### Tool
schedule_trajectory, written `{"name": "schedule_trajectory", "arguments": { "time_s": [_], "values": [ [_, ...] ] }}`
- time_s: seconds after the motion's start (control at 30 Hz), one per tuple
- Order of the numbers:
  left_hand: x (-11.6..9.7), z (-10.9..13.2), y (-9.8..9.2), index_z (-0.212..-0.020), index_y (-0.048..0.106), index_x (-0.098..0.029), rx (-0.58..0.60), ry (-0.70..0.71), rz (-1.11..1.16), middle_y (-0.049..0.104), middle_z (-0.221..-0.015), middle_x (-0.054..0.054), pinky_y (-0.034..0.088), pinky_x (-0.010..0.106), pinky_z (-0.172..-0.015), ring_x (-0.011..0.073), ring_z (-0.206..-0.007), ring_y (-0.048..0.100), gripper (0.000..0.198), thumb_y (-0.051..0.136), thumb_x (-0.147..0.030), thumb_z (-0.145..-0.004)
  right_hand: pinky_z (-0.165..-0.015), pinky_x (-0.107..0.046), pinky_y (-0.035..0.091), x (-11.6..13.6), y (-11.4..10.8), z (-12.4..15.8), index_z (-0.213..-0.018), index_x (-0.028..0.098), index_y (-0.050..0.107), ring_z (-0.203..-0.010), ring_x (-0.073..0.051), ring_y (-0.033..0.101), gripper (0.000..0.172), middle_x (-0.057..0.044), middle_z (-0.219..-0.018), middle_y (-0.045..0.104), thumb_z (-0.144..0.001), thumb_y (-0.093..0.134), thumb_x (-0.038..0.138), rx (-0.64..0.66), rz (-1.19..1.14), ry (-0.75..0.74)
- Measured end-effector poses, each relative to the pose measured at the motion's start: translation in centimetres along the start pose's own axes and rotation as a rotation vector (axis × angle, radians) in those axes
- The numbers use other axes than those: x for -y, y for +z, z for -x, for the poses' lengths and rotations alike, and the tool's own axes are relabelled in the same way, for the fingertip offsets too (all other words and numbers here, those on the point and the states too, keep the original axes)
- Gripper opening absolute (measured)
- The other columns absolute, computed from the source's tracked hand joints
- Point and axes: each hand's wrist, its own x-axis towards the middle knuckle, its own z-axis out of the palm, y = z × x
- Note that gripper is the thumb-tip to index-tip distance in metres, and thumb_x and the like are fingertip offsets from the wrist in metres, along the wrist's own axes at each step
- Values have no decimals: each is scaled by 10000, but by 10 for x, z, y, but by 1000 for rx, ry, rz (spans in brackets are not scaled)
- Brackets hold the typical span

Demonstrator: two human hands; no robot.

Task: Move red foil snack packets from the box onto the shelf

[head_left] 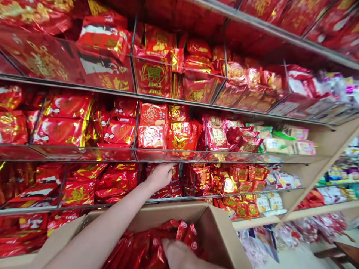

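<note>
My left hand (160,175) reaches up into a shelf compartment behind a clear front panel; its fingers are closed among red and gold snack packets (168,188), and what they hold is hidden. My right hand (179,254) rests low inside an open cardboard box (221,231), its fingers curled on red foil packets (157,244) that fill the box. The box stands just below the shelf, close to me.
Several tiers of shelves (168,155) with clear dividers hold red and gold packets. Further right lie pale and multicoloured packets (283,140). A slanted wooden shelf end (314,179) stands at the right. Bagged goods (260,243) sit low beside the box.
</note>
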Motion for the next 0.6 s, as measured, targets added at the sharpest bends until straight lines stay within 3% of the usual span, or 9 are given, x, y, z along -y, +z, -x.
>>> {"name": "schedule_trajectory", "arguments": {
  "time_s": [0.07,0.1,0.2,0.27,0.33,0.43,0.53,0.6],
  "values": [
    [-13,30,-17,-1038,515,-214,-9,46,80,613,-1028,-1,419,225,-855,115,-947,545,283,382,-135,-801,-695,-266,435,-1,-11,9,-963,191,567,-844,-215,568,397,-75,-970,606,-572,631,216,-22,-109,-88],
    [-17,49,-24,-1030,514,-219,25,22,253,633,-977,-5,446,221,-815,110,-899,566,269,361,-160,-816,-702,-250,425,-3,-20,15,-940,210,574,-834,-189,560,340,-49,-971,600,-603,613,241,-77,-186,-150],
    [-17,101,-37,-1049,506,-277,119,-154,518,603,-1053,-12,418,291,-877,151,-975,536,284,482,-253,-767,-716,-248,411,-5,-52,26,-900,208,581,-796,-156,537,254,-13,-913,596,-657,577,281,-261,-456,-310],
    [-10,118,-42,-1114,456,-271,134,-258,703,555,-1144,14,408,316,-895,181,-1024,512,418,564,-275,-711,-720,-266,414,-3,-74,19,-875,181,589,-779,-158,532,241,-14,-864,602,-662,586,292,-300,-670,-403],
    [-2,117,-44,-1121,449,-227,83,-388,879,575,-1121,47,429,330,-867,205,-999,535,472,602,-290,-679,-721,-284,423,2,-90,2,-889,163,588,-765,-158,536,278,-17,-838,608,-658,602,318,-297,-915,-473],
    [9,103,-46,-1002,528,-163,-41,-549,1154,671,-928,59,463,356,-804,218,-861,608,384,614,-327,-666,-737,-309,428,10,-96,-26,-898,150,584,-746,-156,554,326,-20,-800,614,-654,614,364,-310,-1215,-524],
    [13,97,-45,-886,578,-158,-85,-604,1363,699,-829,49,463,362,-789,218,-815,626,283,624,-323,-661,-689,-287,448,13,-87,-43,-831,146,599,-687,-140,560,301,-15,-718,607,-699,558,413,-368,-1329,-526],
    [12,100,-44,-855,589,-173,-109,-635,1410,703,-821,35,464,345,-776,210,-826,623,232,620,-309,-670,-541,-238,458,12,-80,-45,-775,151,604,-569,-115,538,315,-5,-662,582,-721,512,447,-427,-1297,-502]
  ]
}}
